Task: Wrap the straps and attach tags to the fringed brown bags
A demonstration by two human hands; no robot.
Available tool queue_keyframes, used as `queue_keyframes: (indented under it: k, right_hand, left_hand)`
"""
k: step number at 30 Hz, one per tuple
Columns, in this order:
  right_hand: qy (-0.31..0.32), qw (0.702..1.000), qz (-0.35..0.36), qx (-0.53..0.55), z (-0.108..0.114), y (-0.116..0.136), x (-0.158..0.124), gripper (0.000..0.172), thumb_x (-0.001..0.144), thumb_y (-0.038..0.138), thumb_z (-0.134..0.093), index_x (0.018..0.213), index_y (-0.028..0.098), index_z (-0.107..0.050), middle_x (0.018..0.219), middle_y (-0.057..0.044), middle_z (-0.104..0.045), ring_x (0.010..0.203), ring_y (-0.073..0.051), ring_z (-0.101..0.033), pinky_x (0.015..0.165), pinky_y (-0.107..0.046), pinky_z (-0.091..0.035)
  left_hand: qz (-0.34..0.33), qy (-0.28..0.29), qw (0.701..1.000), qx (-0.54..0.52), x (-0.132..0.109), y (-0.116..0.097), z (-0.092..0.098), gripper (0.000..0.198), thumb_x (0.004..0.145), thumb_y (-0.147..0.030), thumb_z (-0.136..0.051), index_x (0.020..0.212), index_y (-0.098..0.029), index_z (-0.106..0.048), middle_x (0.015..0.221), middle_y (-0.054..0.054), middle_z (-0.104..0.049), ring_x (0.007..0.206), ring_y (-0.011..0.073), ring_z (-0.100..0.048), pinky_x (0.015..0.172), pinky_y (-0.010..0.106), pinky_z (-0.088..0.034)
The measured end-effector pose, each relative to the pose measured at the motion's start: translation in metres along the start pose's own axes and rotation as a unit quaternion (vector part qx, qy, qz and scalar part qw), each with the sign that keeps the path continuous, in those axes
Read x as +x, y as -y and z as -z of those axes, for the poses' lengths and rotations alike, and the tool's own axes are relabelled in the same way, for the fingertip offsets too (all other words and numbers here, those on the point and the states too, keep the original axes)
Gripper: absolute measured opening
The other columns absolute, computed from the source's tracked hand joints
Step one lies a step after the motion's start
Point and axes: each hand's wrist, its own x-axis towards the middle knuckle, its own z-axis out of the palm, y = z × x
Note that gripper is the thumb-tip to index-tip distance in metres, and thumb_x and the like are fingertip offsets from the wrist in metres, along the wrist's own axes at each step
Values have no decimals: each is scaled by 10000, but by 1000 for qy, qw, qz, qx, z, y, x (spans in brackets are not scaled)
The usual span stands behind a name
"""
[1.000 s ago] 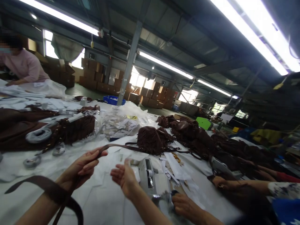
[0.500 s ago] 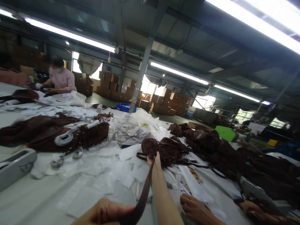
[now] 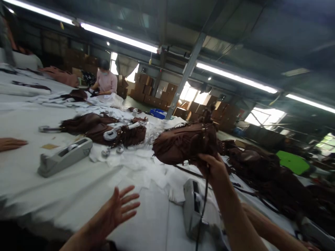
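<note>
White sheeting covers a long table (image 3: 86, 190), and at its left edge another person's hand (image 3: 13, 144) lies flat, fingers straight and together. Just to the right stands a grey tape dispenser (image 3: 65, 156), in front of a heap of brown fringed bags (image 3: 91, 127) with a white coil (image 3: 110, 135) lying on it. Farther back, a co-worker (image 3: 106, 82) in a pink top and face mask bends over the table. Nearer the camera, the left hand (image 3: 119, 208) hangs in the air, bare, its fingers spread apart. Beyond it are loose white sheets (image 3: 141, 170) and, at the table's far side, a blue bin (image 3: 157, 113).

Right of centre, a brown fringed handbag (image 3: 180, 143) is up off the table, held by the right hand (image 3: 213, 166). That hand closes around the bag's lower right part; several fingertips are hidden, so their exact placing cannot be told. From this grip a thin dark strap (image 3: 203, 207) dangles in front of a second tape dispenser (image 3: 190, 209). Beneath the right arm runs another person's forearm (image 3: 269, 225). Farther right, more brown bags (image 3: 261, 167) lie piled beside a bright green panel (image 3: 291, 162).
</note>
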Motion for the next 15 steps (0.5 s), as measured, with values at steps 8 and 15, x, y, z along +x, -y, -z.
queue_keyframes:
  k: [8, 15]
  right_hand:
    - [179, 966, -186, -7, -21, -7, -85, 164, 530, 190, -562, 691, 166, -581, 483, 41, -533, 306, -95, -446, 290, -194, -347]
    - [277, 869, -290, -290, -26, -139, -134, 315, 531, 168, -516, 818, 139, -644, 484, 37, -534, 417, -110, -487, 423, -206, -390]
  left_hand:
    - [-69, -89, 988, -104, -65, -47, 26, 723, 743, -675, -540, 1277, -187, -550, 1179, 112, -657, 1248, 351, -467, 1043, 517, -350]
    - [4, -271, 961, 50, -125, 17, 102, 536, 544, -204, -832, 1056, -163, -678, 1039, 91, -720, 1183, 349, -533, 1055, 451, -376]
